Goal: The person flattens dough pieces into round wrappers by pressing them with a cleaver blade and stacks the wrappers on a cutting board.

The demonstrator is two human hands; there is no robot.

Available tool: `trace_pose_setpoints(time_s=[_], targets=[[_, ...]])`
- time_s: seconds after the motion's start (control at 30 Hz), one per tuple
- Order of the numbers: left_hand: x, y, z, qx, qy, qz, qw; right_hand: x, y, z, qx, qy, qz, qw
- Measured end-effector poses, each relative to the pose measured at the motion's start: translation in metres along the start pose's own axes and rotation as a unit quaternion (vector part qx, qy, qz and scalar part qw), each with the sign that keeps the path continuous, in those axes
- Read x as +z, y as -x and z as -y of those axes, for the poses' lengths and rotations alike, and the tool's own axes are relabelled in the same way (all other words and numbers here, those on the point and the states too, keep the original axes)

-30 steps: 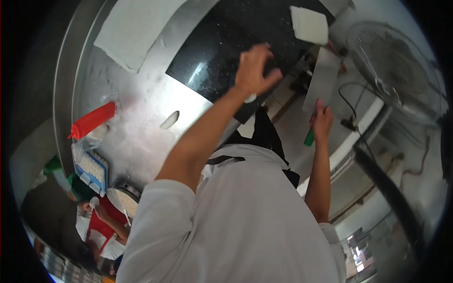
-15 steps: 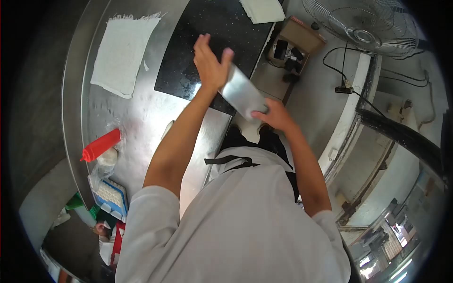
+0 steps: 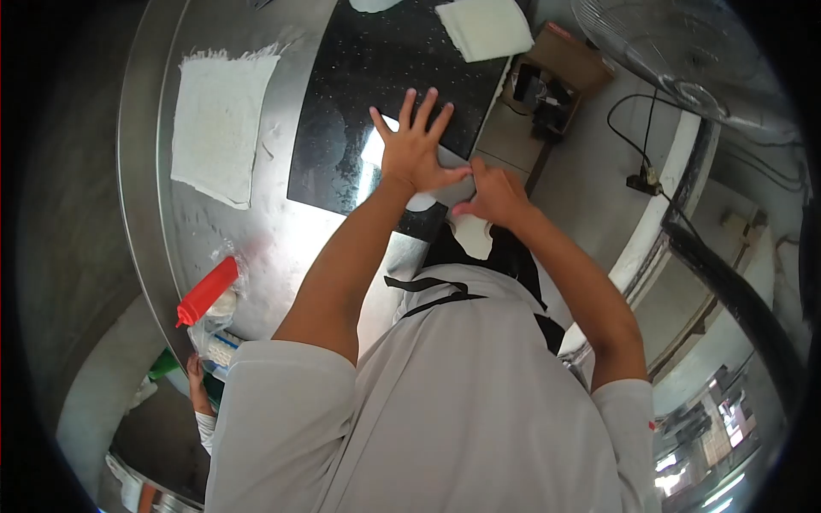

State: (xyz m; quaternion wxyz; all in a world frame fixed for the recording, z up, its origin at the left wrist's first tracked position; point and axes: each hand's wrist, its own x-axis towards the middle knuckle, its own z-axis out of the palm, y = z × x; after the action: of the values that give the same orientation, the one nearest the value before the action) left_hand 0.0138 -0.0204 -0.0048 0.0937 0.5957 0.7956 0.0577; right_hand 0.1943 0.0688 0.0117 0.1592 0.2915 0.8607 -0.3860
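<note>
My left hand is spread flat, fingers apart, over a broad, shiny metal blade that looks like a cleaver. Most of the blade is hidden beneath that hand, lying low over the near right part of a black speckled slab. My right hand is closed at the blade's right end, its fingers wrapped round a handle that I cannot see. My left thumb touches or nearly touches the right hand. A pale patch shows below my left palm; I cannot tell whether it is blade or something under it.
A frayed white cloth lies on the steel table. A folded cloth rests at the slab's far right corner. A red squeeze bottle lies at left, near another person's hand. A cardboard box and fan are at right.
The blade was raised and tilted at the slab's right edge; now it lies flatter over the slab. My left hand has come down onto it with fingers spread, and the right hand has moved closer.
</note>
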Motion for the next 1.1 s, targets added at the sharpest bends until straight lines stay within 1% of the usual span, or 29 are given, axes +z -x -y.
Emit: trace_pose_setpoints(time_s=[0.03, 0.07, 0.1, 0.13, 0.17, 0.2, 0.27, 0.3, 0.33, 0.37, 0.4, 0.47, 0.5, 0.57, 0.6, 0.67, 0.73, 0.77, 0.8, 0.87, 0.9, 0.93, 0.97, 1.0, 1.03, 1.1], targets=[[0.001, -0.009, 0.005, 0.007, -0.002, -0.015, 1.000, -0.003, -0.004, 0.000, -0.013, 0.005, -0.009, 1.000], [0.001, -0.018, 0.010, 0.012, -0.004, -0.030, 0.999, -0.007, -0.007, 0.001, -0.010, -0.019, -0.020, 1.000], [0.001, -0.029, 0.015, 0.035, -0.006, -0.050, 0.998, -0.014, -0.010, 0.006, -0.008, -0.042, -0.029, 0.999], [-0.001, -0.043, 0.019, 0.061, -0.014, -0.040, 0.997, -0.016, -0.014, 0.010, -0.008, -0.064, -0.038, 0.997], [-0.003, -0.042, 0.020, 0.095, 0.007, -0.043, 0.995, -0.009, -0.012, 0.013, 0.030, -0.095, -0.035, 0.994], [-0.001, -0.039, 0.020, 0.124, 0.031, -0.047, 0.991, 0.009, 0.000, 0.014, 0.029, -0.102, -0.050, 0.993], [-0.010, -0.001, 0.016, 0.188, -0.002, 0.087, 0.978, 0.058, 0.033, 0.014, 0.012, -0.112, -0.072, 0.991], [-0.011, 0.019, 0.018, 0.220, -0.006, 0.142, 0.965, 0.072, 0.048, 0.017, 0.024, -0.118, -0.054, 0.991], [0.006, 0.032, 0.015, 0.207, 0.057, 0.109, 0.971, 0.080, 0.058, 0.019, 0.038, -0.125, -0.042, 0.991], [0.002, 0.024, 0.012, 0.213, 0.041, 0.119, 0.969, 0.078, 0.051, 0.014, 0.053, -0.129, -0.038, 0.990], [0.001, 0.017, 0.009, 0.211, 0.026, 0.131, 0.968, 0.069, 0.037, 0.005, 0.047, -0.095, -0.057, 0.993], [-0.009, 0.004, -0.003, 0.183, -0.001, 0.113, 0.977, 0.057, 0.040, 0.000, 0.054, -0.047, -0.064, 0.995], [-0.009, -0.008, -0.004, 0.172, -0.021, 0.092, 0.980, 0.046, 0.034, -0.008, 0.039, -0.065, -0.065, 0.995], [-0.006, -0.021, -0.002, 0.157, -0.028, 0.052, 0.986, 0.037, 0.020, -0.023, -0.010, -0.026, -0.079, 0.997], [-0.005, -0.023, -0.001, 0.150, -0.030, 0.034, 0.988, 0.030, 0.012, -0.024, -0.016, -0.033, -0.083, 0.996], [0.002, -0.038, 0.009, 0.163, -0.040, -0.003, 0.986, 0.016, 0.001, -0.018, -0.032, -0.045, -0.088, 0.995], [0.000, -0.042, 0.013, 0.190, -0.034, -0.029, 0.981, 0.022, 0.014, 0.001, 0.012, -0.080, -0.062, 0.995], [0.002, -0.031, 0.013, 0.191, -0.061, 0.012, 0.980, 0.021, 0.013, 0.005, 0.031, -0.095, -0.053, 0.994], [0.004, -0.014, 0.011, 0.205, -0.034, 0.028, 0.978, 0.030, 0.021, 0.004, 0.034, -0.091, -0.053, 0.994], [0.013, 0.021, -0.003, 0.189, -0.007, 0.053, 0.980, 0.065, 0.055, 0.003, 0.042, -0.092, -0.047, 0.994], [0.017, 0.020, -0.011, 0.186, 0.016, 0.050, 0.981, 0.072, 0.060, -0.002, 0.028, -0.107, -0.088, 0.990], [0.020, -0.003, -0.009, 0.173, -0.004, 0.029, 0.985, 0.071, 0.059, -0.011, 0.013, -0.118, -0.130, 0.984], [0.023, -0.011, -0.011, 0.152, -0.017, 0.020, 0.988, 0.068, 0.047, -0.026, 0.002, -0.074, -0.147, 0.986], [0.018, -0.006, -0.018, 0.138, -0.025, 0.022, 0.990, 0.054, 0.040, -0.032, 0.005, -0.045, -0.103, 0.994], [-0.001, -0.010, -0.026, 0.083, -0.049, 0.011, 0.995, 0.028, 0.028, -0.037, 0.006, -0.013, -0.067, 0.998], [-0.048, -0.042, -0.033, 0.021, -0.072, 0.126, 0.989, -0.012, 0.002, -0.036, -0.054, 0.042, -0.049, 0.996]])
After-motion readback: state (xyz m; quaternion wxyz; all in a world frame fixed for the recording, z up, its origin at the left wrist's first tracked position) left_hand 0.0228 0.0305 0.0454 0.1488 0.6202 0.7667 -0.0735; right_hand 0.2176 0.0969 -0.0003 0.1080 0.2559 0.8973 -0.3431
